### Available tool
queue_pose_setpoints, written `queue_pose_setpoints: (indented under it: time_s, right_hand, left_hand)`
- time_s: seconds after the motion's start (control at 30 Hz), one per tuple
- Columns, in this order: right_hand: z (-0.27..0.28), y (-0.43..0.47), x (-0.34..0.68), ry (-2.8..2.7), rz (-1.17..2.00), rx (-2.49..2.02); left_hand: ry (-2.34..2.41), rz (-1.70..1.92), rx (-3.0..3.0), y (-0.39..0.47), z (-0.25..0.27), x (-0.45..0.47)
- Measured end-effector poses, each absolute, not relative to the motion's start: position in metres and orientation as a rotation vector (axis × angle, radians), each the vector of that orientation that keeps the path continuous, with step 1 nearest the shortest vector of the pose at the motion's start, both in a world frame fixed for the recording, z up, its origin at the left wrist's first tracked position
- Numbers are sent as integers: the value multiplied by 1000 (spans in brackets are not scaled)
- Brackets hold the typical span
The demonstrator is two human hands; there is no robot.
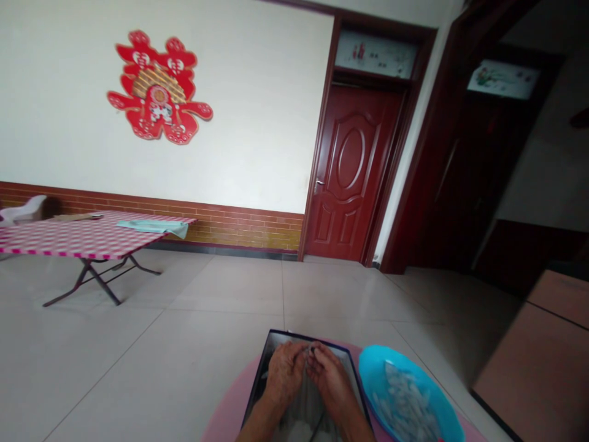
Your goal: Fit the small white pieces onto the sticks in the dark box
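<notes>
My left hand (285, 371) and my right hand (330, 377) meet over a shallow, dark-rimmed box (301, 335), fingertips pinched close together. A tiny dark piece (312, 349) shows at the fingertips of my right hand; its kind is too small to make out. Whatever my left fingers pinch is hidden. Inside the box, pale material and a thin dark strip lie below my wrists, partly covered by my arms. To the right stands a bright blue basin (368, 362) holding many small whitish, translucent pieces (407, 399).
Box and basin rest on a pink round surface (230, 402). A folding table (83, 239) with a checked cover and a light green cloth (154, 227) stands at the left. A pinkish-brown cabinet (543, 362) is at the right, and a red door (352, 172) is beyond the tiled floor.
</notes>
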State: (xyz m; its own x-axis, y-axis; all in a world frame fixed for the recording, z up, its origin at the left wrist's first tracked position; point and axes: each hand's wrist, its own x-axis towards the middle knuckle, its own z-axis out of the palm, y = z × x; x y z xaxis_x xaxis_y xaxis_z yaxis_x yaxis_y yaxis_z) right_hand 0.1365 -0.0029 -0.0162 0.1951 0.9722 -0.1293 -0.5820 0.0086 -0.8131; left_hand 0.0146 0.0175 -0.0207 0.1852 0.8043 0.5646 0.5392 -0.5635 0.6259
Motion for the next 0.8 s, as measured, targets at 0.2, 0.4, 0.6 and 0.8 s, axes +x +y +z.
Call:
queue_pose_setpoints:
  time_s: [0.2,0.4,0.6,0.8]
  right_hand:
    - [-16,-5,137,-681,1206,-947]
    - [-18,-7,139,-858,1098,-1049]
    - [-13,-6,138,-891,998,-1156]
    - [-12,-7,138,-934,966,-1167]
  left_hand:
    - [1257,1289,2219,17,-22,15]
    - [1234,1279,2256,15,-21,14]
    - [1265,1299,2296,14,-21,14]
    - [1321,1321,2340,15,-27,16]
